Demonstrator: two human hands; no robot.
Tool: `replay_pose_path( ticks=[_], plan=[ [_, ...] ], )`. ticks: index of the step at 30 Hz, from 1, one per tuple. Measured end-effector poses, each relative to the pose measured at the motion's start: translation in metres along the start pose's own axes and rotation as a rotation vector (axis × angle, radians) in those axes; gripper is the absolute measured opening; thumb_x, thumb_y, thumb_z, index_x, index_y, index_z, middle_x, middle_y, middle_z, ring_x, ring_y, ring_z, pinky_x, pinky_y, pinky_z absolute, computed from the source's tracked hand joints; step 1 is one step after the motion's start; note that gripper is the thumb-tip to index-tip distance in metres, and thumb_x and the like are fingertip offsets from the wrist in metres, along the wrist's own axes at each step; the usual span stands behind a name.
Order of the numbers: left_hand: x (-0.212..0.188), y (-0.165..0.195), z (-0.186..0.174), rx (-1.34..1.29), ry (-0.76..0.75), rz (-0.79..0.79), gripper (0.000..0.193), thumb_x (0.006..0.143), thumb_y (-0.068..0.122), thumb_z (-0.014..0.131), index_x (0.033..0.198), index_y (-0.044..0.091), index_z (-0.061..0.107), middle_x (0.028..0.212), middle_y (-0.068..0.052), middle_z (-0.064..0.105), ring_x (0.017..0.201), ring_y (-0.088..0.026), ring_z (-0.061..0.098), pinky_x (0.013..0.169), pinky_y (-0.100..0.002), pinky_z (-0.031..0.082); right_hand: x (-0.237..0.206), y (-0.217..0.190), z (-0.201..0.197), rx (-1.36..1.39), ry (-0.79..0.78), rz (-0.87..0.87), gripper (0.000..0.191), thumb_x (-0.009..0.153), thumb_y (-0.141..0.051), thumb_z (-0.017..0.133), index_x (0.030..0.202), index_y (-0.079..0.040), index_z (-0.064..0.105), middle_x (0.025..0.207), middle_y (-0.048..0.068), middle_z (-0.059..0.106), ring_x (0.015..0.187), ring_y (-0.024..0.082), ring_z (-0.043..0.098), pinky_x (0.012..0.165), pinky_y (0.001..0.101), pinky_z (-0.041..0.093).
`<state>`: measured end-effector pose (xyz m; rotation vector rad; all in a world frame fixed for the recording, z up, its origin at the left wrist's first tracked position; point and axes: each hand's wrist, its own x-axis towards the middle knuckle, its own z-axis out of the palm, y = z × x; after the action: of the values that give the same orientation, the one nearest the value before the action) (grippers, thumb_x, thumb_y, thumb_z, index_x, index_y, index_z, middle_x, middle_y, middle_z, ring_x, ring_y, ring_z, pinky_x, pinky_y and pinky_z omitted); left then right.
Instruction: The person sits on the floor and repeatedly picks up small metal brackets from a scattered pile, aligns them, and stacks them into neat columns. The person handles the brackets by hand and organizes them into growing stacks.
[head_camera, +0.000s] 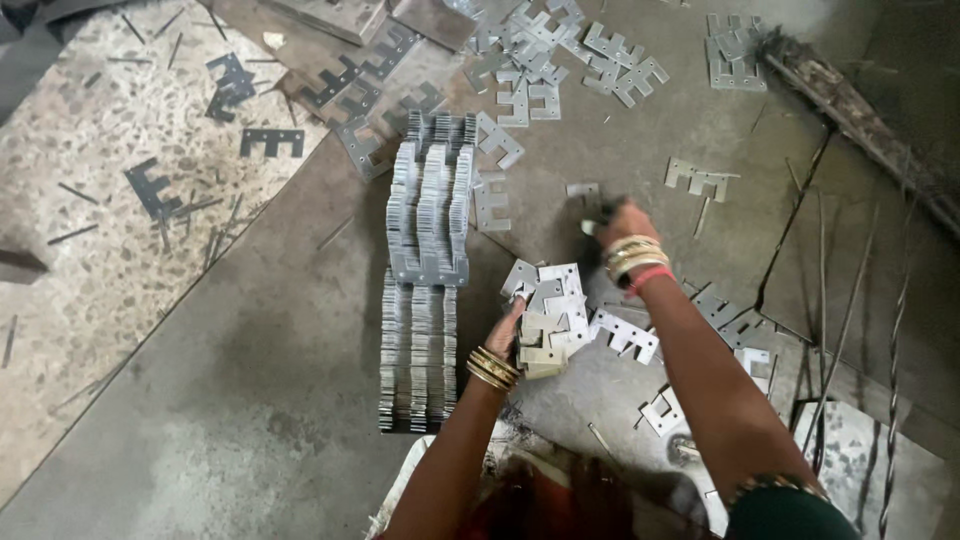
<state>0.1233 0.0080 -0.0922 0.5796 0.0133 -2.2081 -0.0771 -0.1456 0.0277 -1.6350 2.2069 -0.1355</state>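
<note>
Observed from beside the worker, who sat on the grey floor (250, 400). Left hand (512, 325) was closed around a small stack of E-shaped metal plates (540, 350), fingers clamped on its edge, held just above the floor in front of the knees. The plates were thin, dull grey, flat, each with three prongs, edges roughly aligned. Right hand (618, 222) reached further out to a single loose plate (583, 191) on the floor; motion blur hid the fingers, so I could not tell whether they were together or apart. To the left lay long ordered rows of stacked plates (428, 270). Scattered plates (540, 60) lay beyond.
</note>
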Motion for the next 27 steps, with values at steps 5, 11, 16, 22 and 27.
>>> replay_pose_path(
  ticks=[5, 11, 16, 22, 27],
  plan=[
    [0.011, -0.001, 0.001, -0.048, -0.043, 0.068, 0.063, 0.097, 0.049, 0.065, 0.144, 0.008, 0.056, 0.129, -0.009, 0.07, 0.111, -0.024, 0.071, 0.095, -0.042, 0.059, -0.026, 0.072, -0.006, -0.064, -0.04, -0.053, 0.054, 0.074, -0.035, 0.088, 0.114, -0.003, 0.071, 0.108, 0.028, 0.073, 0.106, 0.044, 0.07, 0.091, 0.0509, 0.057],
    [0.016, 0.0, -0.001, -0.026, -0.076, 0.071, 0.068, 0.097, 0.054, 0.066, 0.145, 0.007, 0.054, 0.13, -0.011, 0.069, 0.112, -0.026, 0.069, 0.095, -0.044, 0.058, -0.055, 0.096, 0.002, -0.056, 0.008, -0.03, 0.063, 0.079, -0.042, 0.087, 0.125, -0.006, 0.062, 0.105, 0.027, 0.073, 0.103, 0.044, 0.07, 0.09, 0.0519, 0.055],
    [0.012, 0.002, -0.001, -0.043, -0.139, 0.074, 0.072, 0.096, 0.057, 0.064, 0.147, 0.008, 0.053, 0.131, -0.01, 0.068, 0.113, -0.025, 0.069, 0.096, -0.044, 0.058, -0.057, 0.095, 0.006, 0.005, -0.061, -0.048, 0.066, 0.076, -0.042, 0.088, 0.123, -0.005, 0.06, 0.107, 0.025, 0.074, 0.106, 0.042, 0.07, 0.091, 0.0501, 0.056],
    [0.01, 0.008, 0.003, -0.046, -0.101, 0.084, 0.072, 0.095, 0.06, 0.062, 0.146, 0.009, 0.054, 0.129, -0.009, 0.069, 0.109, -0.024, 0.07, 0.095, -0.043, 0.057, -0.055, 0.107, 0.01, -0.093, -0.124, -0.063, 0.072, 0.073, -0.033, 0.089, 0.129, -0.001, 0.056, 0.106, 0.031, 0.072, 0.105, 0.046, 0.069, 0.091, 0.0501, 0.056],
    [0.012, 0.008, -0.001, -0.044, -0.103, 0.141, 0.072, 0.096, 0.059, 0.064, 0.145, 0.008, 0.054, 0.13, -0.008, 0.068, 0.112, -0.023, 0.068, 0.097, -0.042, 0.057, -0.059, 0.103, 0.016, -0.09, -0.108, -0.101, 0.074, 0.07, -0.043, 0.089, 0.123, -0.002, 0.06, 0.11, 0.027, 0.072, 0.109, 0.044, 0.069, 0.096, 0.0507, 0.055]
  ],
)
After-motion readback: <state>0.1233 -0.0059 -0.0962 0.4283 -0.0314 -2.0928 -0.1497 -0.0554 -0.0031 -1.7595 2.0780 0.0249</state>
